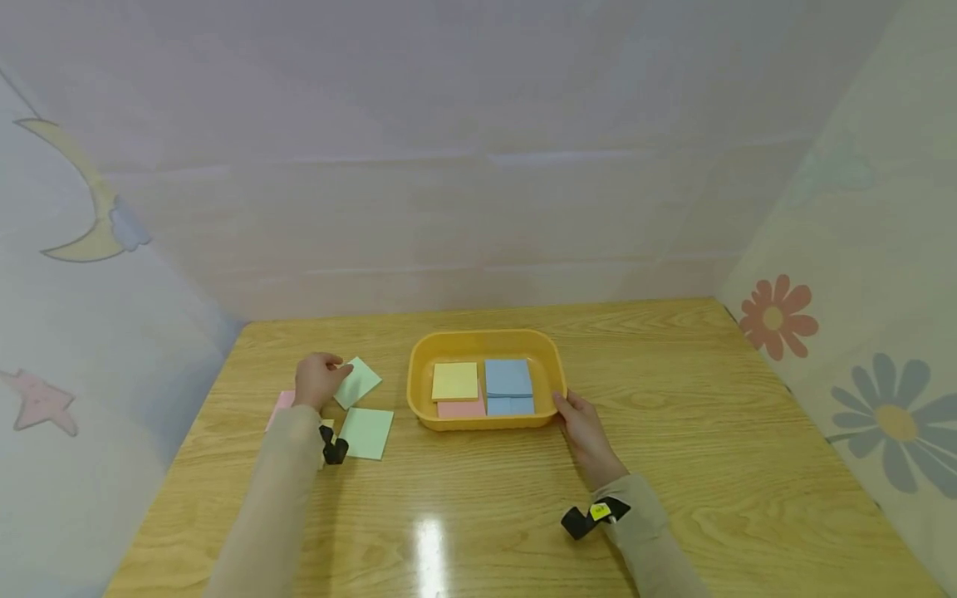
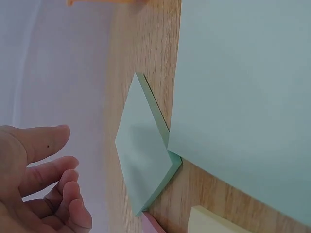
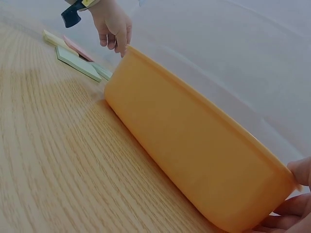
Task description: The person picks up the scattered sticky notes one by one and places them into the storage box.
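My left hand [image 1: 317,380] hovers beside a tilted pale green sticky-note pad [image 1: 362,384]; its fingers are loosely curled and hold nothing. Nearer to me lies a second green pad [image 1: 366,433], large in the left wrist view. My right hand [image 1: 586,432] grips the right end of an orange plastic bin [image 3: 194,131], thumb at the rim and fingers against the outer wall. Inside the bin are a yellow pad [image 1: 454,382] over a pink pad [image 1: 459,409], and blue pads [image 1: 508,376] to their right.
Another pink pad [image 1: 280,404] lies left of the left hand, partly hidden by it. A yellow pad [image 2: 209,221] sits under the left wrist, mostly covered in the head view. The wooden table [image 1: 673,374] meets a pale curtain at its back edge.
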Action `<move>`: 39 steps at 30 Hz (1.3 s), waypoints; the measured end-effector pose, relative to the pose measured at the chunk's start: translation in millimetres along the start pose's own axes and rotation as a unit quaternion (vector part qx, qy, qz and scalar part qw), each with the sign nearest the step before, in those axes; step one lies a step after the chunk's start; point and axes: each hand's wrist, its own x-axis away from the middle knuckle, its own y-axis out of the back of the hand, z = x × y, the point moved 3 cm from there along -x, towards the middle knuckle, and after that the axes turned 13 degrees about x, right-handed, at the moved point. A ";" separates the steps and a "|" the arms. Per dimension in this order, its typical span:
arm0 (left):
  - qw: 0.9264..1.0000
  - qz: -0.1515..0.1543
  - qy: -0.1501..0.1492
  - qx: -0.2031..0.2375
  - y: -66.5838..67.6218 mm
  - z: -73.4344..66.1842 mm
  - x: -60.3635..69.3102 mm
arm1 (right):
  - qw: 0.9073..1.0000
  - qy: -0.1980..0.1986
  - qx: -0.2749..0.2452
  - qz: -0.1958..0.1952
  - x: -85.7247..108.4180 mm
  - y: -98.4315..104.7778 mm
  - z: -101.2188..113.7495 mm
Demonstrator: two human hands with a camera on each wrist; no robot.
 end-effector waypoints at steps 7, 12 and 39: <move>1.000 0.004 0.008 -0.016 -0.6 3.1 -8.4 | 1.000 0.000 -0.004 -0.002 2.0 -0.1 -0.8; 0.999 0.023 0.025 -0.024 -1.8 3.2 -11.9 | 1.000 0.000 -0.001 -0.001 3.2 0.5 -1.2; 0.986 0.085 0.075 -0.122 -15.1 23.0 -18.0 | 1.000 -0.012 0.007 -0.013 3.4 -2.7 -3.9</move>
